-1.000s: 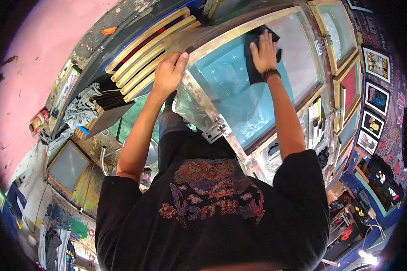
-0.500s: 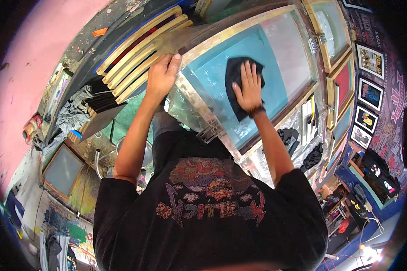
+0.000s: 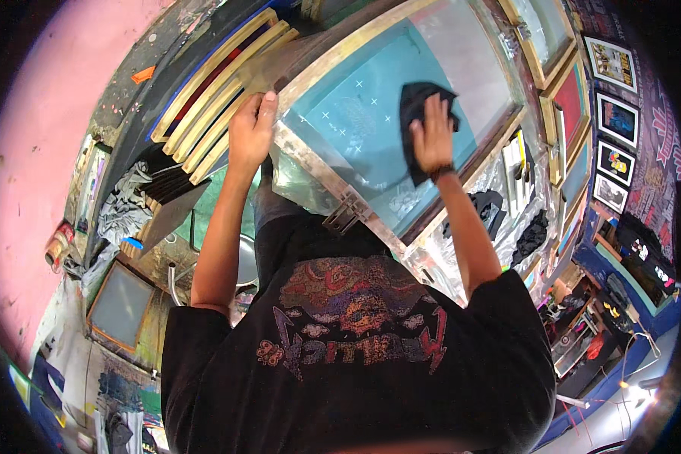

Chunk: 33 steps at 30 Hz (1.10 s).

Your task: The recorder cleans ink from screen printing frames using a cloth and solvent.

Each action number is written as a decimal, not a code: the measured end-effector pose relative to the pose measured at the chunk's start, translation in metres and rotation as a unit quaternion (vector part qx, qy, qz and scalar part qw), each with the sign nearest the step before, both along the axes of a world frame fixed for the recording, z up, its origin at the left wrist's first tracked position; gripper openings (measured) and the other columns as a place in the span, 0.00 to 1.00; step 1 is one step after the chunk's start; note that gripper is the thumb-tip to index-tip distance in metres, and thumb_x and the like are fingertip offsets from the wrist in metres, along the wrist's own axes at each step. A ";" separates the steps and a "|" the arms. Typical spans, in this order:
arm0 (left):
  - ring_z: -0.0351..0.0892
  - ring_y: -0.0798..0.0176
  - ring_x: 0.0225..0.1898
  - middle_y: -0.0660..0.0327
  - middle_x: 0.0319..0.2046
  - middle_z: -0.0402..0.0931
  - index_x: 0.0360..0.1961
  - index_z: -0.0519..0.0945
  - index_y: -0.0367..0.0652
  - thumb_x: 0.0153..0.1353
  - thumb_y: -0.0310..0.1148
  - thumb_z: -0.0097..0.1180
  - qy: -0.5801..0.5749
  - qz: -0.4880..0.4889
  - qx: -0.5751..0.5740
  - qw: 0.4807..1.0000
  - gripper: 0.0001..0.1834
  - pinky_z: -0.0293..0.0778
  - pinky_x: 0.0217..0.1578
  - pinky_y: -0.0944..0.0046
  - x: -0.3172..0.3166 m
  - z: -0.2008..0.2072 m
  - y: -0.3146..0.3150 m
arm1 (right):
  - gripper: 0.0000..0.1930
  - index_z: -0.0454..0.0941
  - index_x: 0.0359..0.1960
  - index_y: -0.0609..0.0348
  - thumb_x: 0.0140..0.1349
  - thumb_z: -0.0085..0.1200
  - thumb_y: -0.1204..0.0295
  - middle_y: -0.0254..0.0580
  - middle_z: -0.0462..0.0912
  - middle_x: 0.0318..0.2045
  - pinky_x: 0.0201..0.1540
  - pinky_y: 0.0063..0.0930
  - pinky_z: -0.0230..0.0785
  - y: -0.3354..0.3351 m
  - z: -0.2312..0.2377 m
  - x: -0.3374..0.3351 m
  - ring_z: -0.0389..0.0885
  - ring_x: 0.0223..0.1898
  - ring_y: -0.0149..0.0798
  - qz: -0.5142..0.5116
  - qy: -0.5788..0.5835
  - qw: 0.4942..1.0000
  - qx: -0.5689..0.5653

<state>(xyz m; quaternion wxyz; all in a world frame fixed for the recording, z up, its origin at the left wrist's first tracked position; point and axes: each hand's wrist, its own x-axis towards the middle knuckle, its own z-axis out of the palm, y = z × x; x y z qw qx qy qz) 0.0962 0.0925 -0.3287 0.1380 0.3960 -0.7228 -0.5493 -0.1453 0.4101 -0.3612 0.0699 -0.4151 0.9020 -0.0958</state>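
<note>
A large silk-screen frame (image 3: 315,168) with a pale, worn rim and teal mesh (image 3: 359,113) is tilted in front of me. Small white cross marks and a faint design show on the mesh. My left hand (image 3: 252,129) is closed around the frame's left corner, thumb on top. Fingers stretched, my right hand (image 3: 433,140) lies flat on a black cloth (image 3: 414,113), pressing it against the right part of the teal area. A metal hinge clamp (image 3: 346,214) sits on the frame's near edge.
Several wooden-edged screens (image 3: 227,83) are stacked left of the frame. More framed screens (image 3: 571,106) stand along the right. Below my right forearm lies crumpled clear plastic (image 3: 507,204) with dark cloths. A grey rag (image 3: 125,200) and a leaning screen (image 3: 121,304) are at the left.
My right hand has slid the black cloth rightward across the mesh, uncovering more cross marks. The left hand keeps its hold on the frame, while the whole view has shifted slightly.
</note>
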 end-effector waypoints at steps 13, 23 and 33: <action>0.66 0.64 0.29 0.55 0.24 0.71 0.35 0.77 0.32 0.74 0.48 0.48 0.051 -0.005 0.010 0.999 0.25 0.67 0.34 0.61 -0.006 -0.006 0.003 | 0.36 0.55 0.74 0.62 0.72 0.43 0.52 0.56 0.53 0.75 0.74 0.63 0.40 0.022 -0.006 0.002 0.48 0.76 0.61 -0.081 0.018 0.997 -0.009; 0.66 0.67 0.31 0.58 0.25 0.70 0.39 0.79 0.30 0.75 0.48 0.48 0.029 0.018 0.021 0.999 0.26 0.66 0.35 0.64 0.004 0.001 0.003 | 0.39 0.52 0.76 0.55 0.71 0.42 0.46 0.53 0.47 0.77 0.75 0.64 0.33 0.025 0.025 0.123 0.41 0.78 0.61 -0.043 -0.033 0.997 0.061; 0.65 0.68 0.30 0.60 0.24 0.70 0.36 0.78 0.31 0.75 0.49 0.48 0.023 0.020 0.020 0.999 0.26 0.66 0.34 0.64 -0.004 -0.009 0.005 | 0.38 0.58 0.74 0.54 0.67 0.49 0.47 0.49 0.52 0.76 0.75 0.63 0.36 -0.033 0.031 0.117 0.46 0.77 0.59 0.128 -0.049 0.990 0.026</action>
